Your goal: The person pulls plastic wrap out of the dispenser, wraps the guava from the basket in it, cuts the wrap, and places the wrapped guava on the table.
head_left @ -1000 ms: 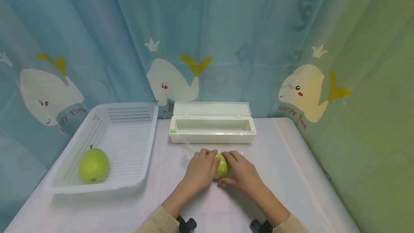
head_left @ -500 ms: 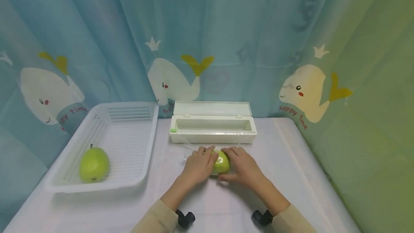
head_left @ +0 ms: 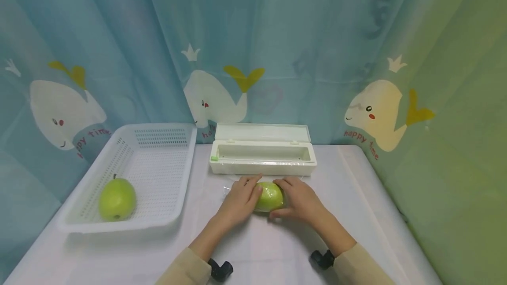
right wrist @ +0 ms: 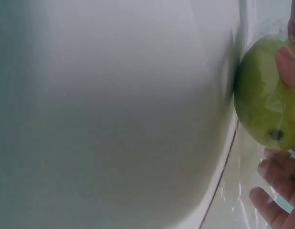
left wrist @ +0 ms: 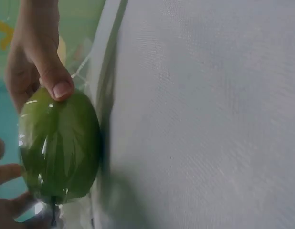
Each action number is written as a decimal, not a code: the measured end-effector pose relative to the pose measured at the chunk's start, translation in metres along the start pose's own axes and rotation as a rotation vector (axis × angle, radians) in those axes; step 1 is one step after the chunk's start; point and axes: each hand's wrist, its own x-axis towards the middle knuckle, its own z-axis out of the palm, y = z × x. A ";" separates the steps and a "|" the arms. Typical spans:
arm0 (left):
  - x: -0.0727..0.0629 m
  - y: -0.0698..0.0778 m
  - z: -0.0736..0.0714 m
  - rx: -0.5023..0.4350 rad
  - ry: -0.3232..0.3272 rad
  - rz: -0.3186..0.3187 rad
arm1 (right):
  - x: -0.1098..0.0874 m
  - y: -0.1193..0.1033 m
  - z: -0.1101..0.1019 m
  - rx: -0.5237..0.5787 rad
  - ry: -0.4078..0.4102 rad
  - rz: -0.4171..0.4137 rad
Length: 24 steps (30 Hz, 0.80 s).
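Note:
In the head view a green pear (head_left: pixel 270 197) wrapped in shiny cling film lies on its side on the table, between both hands. My left hand (head_left: pixel 239 199) grips it at the stem end, its thumb on the near side. Around the opposite end, my right hand (head_left: pixel 298 199) curves its fingers over the far side. The left wrist view shows the right thumb (left wrist: pixel 61 89) pressing the film-covered pear, with wrinkles and glints in the film. Loose film (head_left: pixel 226 189) spreads past the left fingers. Just beyond the hands stands a white cling film box (head_left: pixel 263 169), lid raised.
A white perforated basket (head_left: pixel 184 188) at the left holds another green pear (head_left: pixel 117 199). Behind the table hangs a blue-green curtain (head_left: pixel 301 34) with whale prints. Black wrist mounts (head_left: pixel 221 272) sit below both hands.
The pear has rolled away from the person, towards the white box, both hands moving with it. More of the wrapped pear shows between the hands.

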 end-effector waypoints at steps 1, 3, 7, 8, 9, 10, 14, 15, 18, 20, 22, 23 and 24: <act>-0.002 0.001 -0.001 0.025 0.010 0.017 | 0.000 0.002 -0.001 0.009 -0.005 0.001; -0.005 0.002 -0.003 0.109 0.026 0.066 | 0.001 0.005 -0.001 0.015 -0.005 0.001; -0.010 0.006 -0.007 0.297 0.059 0.166 | 0.001 0.009 -0.003 0.031 -0.005 -0.010; -0.011 0.008 -0.008 0.333 0.073 0.194 | 0.001 0.010 -0.003 0.033 -0.007 -0.010; -0.013 0.009 -0.009 0.355 0.085 0.221 | 0.001 0.010 -0.003 0.032 -0.011 -0.011; -0.014 0.011 -0.009 0.370 0.098 0.249 | 0.001 0.011 -0.003 0.028 -0.017 -0.012; -0.017 0.018 -0.008 0.398 0.096 0.331 | 0.002 0.010 -0.003 0.010 -0.008 -0.019; -0.017 0.019 -0.007 0.391 0.080 0.333 | 0.003 0.010 -0.004 0.009 -0.004 -0.024; -0.013 0.017 -0.001 0.381 0.044 0.283 | 0.005 0.009 -0.004 0.008 0.009 -0.034; -0.010 0.014 0.001 0.375 0.029 0.239 | 0.006 0.009 -0.003 0.009 0.010 -0.040; -0.005 0.011 0.003 0.382 0.021 0.213 | 0.006 0.009 -0.002 0.009 0.008 -0.043; -0.003 0.010 0.004 0.388 0.012 0.205 | 0.006 0.009 -0.001 0.007 0.008 -0.044; 0.000 0.009 0.004 0.390 0.001 0.200 | 0.006 0.009 -0.001 0.008 0.008 -0.041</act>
